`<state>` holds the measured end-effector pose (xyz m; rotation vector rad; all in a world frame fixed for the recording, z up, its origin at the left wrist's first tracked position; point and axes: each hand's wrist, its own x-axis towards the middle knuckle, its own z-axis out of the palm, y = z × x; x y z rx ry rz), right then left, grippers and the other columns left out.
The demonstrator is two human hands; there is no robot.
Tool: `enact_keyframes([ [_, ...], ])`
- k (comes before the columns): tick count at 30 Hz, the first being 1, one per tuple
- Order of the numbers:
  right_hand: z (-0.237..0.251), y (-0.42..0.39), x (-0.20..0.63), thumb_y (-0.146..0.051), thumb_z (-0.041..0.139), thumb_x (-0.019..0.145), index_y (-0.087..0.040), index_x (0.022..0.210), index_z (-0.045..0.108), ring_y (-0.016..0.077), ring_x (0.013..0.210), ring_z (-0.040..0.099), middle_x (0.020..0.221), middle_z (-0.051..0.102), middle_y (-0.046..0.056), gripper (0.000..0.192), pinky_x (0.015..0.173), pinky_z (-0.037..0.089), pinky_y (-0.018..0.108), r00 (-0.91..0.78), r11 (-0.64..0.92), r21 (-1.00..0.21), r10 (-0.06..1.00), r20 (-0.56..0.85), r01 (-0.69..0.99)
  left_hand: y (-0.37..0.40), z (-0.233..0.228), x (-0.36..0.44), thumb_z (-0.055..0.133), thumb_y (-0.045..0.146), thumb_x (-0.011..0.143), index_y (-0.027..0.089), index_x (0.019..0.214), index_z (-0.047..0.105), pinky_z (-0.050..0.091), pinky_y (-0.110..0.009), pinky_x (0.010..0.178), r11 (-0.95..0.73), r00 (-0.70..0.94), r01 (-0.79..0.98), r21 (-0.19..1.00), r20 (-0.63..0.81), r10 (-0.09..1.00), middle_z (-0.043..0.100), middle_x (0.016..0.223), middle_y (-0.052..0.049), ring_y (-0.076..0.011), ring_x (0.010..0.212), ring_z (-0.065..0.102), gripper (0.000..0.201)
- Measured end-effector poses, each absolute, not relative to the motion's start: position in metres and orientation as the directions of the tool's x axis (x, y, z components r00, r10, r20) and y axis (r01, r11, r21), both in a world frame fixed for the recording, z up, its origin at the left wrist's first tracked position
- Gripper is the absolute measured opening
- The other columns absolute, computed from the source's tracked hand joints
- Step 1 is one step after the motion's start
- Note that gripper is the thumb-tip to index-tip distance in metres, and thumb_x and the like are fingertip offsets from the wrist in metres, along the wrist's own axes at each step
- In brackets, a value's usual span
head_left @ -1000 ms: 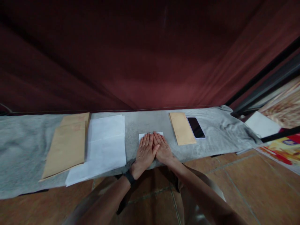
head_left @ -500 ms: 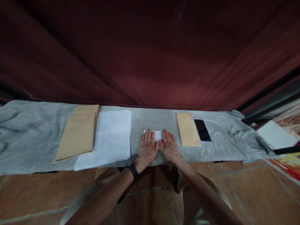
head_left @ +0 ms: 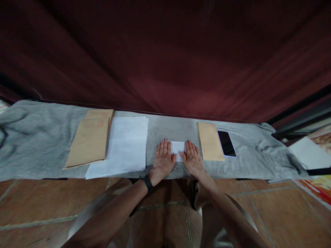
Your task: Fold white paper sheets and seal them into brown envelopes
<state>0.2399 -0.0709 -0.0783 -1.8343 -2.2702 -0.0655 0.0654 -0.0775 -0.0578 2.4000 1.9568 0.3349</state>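
Note:
A small piece of white paper (head_left: 178, 147), which looks folded, lies flat on the grey cloth (head_left: 168, 129) in front of me. My left hand (head_left: 163, 159) rests flat over its left part, fingers stretched forward. Over the right part lies my right hand (head_left: 192, 157), also flat and open. Between the two hands the middle of the paper shows; its ends are hidden under them. Larger white sheets (head_left: 128, 144) lie to the left of my left hand. To the right of my right hand is a brown envelope (head_left: 211, 142).
Two or more larger brown envelopes (head_left: 89, 141) overlap the white sheets on the far left. A phone (head_left: 227, 143) with a dark screen lies right of the single envelope. Behind the cloth-covered surface hangs a dark red curtain (head_left: 165, 69). Tiled floor (head_left: 46, 206) shows below.
My hands have moved apart along the paper, so more of its middle shows between them. The view has shifted slightly.

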Motion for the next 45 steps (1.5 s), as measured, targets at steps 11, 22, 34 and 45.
enact_keyframes([
  [11, -0.078, -0.071, 0.244, -0.049, 0.017, 0.107, -0.002, 0.154, 0.034, 0.0303, 0.152, 0.027, 0.161, 0.034, 0.022, 0.069, 0.122, 0.027, 0.053, -0.22, 0.287, -0.198, 0.928, 0.301, 0.937, -0.079, -0.057, 0.069, 0.039, 0.044, 0.098, 0.001, 0.156, 0.027, 0.018, -0.053, 0.125, -0.207, 0.189, 0.959, 0.192, 0.105, 0.976, 0.022, 0.164, -0.024, -0.033, 0.154, 0.02, 0.073],
  [22, -0.074, -0.077, 0.22, -0.045, 0.018, 0.107, -0.011, 0.159, 0.029, 0.0229, 0.153, 0.025, 0.164, 0.03, 0.014, 0.062, 0.125, 0.024, 0.049, -0.395, 0.439, -0.329, 0.898, 0.196, 0.836, -0.081, -0.046, 0.07, 0.035, 0.034, 0.099, 0.003, 0.154, 0.033, 0.014, -0.055, 0.125, -0.228, 0.22, 0.952, 0.203, 0.061, 0.974, 0.022, 0.164, -0.024, -0.0345, 0.154, 0.019, 0.063],
  [34, -0.074, -0.078, 0.22, -0.049, 0.018, 0.107, -0.012, 0.158, 0.03, 0.0234, 0.153, 0.024, 0.165, 0.029, 0.014, 0.064, 0.124, 0.024, 0.048, -0.365, 0.399, -0.267, 0.915, 0.17, 0.877, -0.081, -0.053, 0.063, 0.037, 0.038, 0.099, 0.011, 0.156, 0.031, 0.017, -0.055, 0.124, -0.251, 0.237, 0.941, 0.227, 0.084, 0.968, 0.022, 0.166, -0.02, -0.0322, 0.155, 0.017, 0.063],
  [45, -0.072, -0.073, 0.236, -0.047, 0.023, 0.107, -0.007, 0.157, 0.03, 0.0276, 0.152, 0.027, 0.163, 0.031, 0.017, 0.064, 0.122, 0.026, 0.05, -0.293, 0.322, -0.177, 0.94, 0.173, 0.93, -0.077, -0.054, 0.05, 0.033, 0.042, 0.1, 0.003, 0.155, 0.029, 0.018, -0.048, 0.125, -0.213, 0.202, 0.958, 0.189, 0.08, 0.976, 0.025, 0.165, -0.021, -0.0302, 0.154, 0.02, 0.067],
])
